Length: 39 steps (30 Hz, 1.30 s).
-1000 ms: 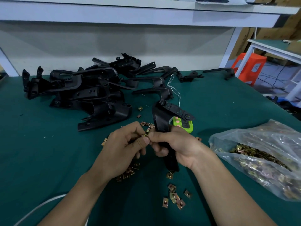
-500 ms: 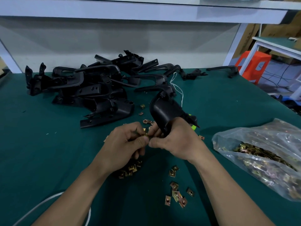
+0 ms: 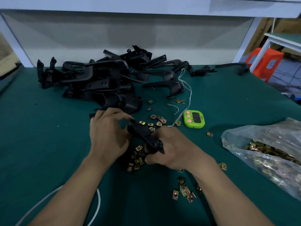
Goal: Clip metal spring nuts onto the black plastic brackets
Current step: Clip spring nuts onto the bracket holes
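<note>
From my seat, the far left of the green table (image 3: 40, 144) has a white cable (image 3: 97, 201) looping in near the front edge. Behind it sits a heap of black brackets (image 3: 97, 82), curved arms and flat tabs with small holes, piled against the white back panel. My left hand (image 3: 108, 136) is half spread, fingers arched with the tips by the top end of the bracket (image 3: 143, 136) I am working on; I cannot tell whether they grip it. That bracket is matte black, angled and ribbed, held just above the table in the middle. My right hand (image 3: 172, 149) is closed round its lower end. Brass-coloured spring nuts (image 3: 137, 159) lie loose beneath and around both hands, small folded squares each with a centre hole. Further right a white string (image 3: 187, 88) trails down to a lime-green timer (image 3: 193, 119) with three pink buttons; its dark screen and small markings are too blurred to read. At the far right a clear plastic bag (image 3: 268, 144) holds many more nuts.
</note>
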### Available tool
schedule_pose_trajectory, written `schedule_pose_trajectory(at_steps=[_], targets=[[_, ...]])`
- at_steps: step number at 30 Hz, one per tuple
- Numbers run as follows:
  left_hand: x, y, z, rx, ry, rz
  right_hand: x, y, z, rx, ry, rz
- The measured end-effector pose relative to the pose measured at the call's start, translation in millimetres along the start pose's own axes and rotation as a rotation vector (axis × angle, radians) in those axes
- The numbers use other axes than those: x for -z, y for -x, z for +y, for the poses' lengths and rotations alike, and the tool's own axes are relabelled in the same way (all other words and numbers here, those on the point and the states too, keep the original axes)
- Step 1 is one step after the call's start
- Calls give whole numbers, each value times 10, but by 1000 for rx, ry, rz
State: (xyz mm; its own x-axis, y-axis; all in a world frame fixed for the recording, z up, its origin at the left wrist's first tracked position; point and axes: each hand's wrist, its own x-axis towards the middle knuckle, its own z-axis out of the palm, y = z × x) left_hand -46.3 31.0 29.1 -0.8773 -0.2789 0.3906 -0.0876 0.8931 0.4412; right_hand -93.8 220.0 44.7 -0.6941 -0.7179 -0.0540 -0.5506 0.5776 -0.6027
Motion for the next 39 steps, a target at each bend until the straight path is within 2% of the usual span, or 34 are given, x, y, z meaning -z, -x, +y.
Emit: schedule_pose_trajectory(at_steps=[2, 4, 6, 8, 11, 14, 17, 19, 22, 24, 27, 29, 30, 32, 34, 37, 39], targets=[[-20, -16, -1, 16, 44, 3, 11, -1, 23, -14, 21, 10], [-52, -31, 55, 80, 160, -2, 66, 0, 65, -105, -96, 98], [-76, -34, 123, 112, 344, -61, 160, 2, 108, -221, -338, 204], [-91, 1, 182, 70, 478, -144, 221, 12, 162, -297, -635, 227], [-115, 65, 236, -10, 530, -216, 241, 5, 179, -367, -969, 250], [-142, 114, 282, -87, 536, -126, 205, -14, 151, -402, -1181, 225], [-137, 121, 312, -85, 637, -45, 153, -42, 134, -401, -1263, 197], [-142, 115, 308, -70, 730, -46, 119, -47, 143, -369, -1290, 156], [-148, 87, 311, -2, 835, -79, 118, -49, 160, -311, -1263, 177], [-165, 79, 339, 69, 911, -117, 175, -46, 208, -324, -1173, 305], [-203, 72, 358, 197, 994, -150, 301, -14, 310, -364, -725, 503], [-223, 70, 353, 284, 1065, -171, 325, 5, 345, -343, -361, 548], [-226, 67, 349, 322, 1100, -182, 309, 0, 333, -314, -269, 538], [-222, 63, 347, 368, 1146, -193, 229, -23, 298, -267, -219, 501], [-215, 65, 347, 375, 1151, -180, 145, -55, 297, -217, -163, 538], [-205, 63, 335, 368, 1127, -106, 119, -70, 331, -182, 17, 605], [-207, 44, 308, 340, 1068, -48, 124, -66, 361, -205, 24, 597]])
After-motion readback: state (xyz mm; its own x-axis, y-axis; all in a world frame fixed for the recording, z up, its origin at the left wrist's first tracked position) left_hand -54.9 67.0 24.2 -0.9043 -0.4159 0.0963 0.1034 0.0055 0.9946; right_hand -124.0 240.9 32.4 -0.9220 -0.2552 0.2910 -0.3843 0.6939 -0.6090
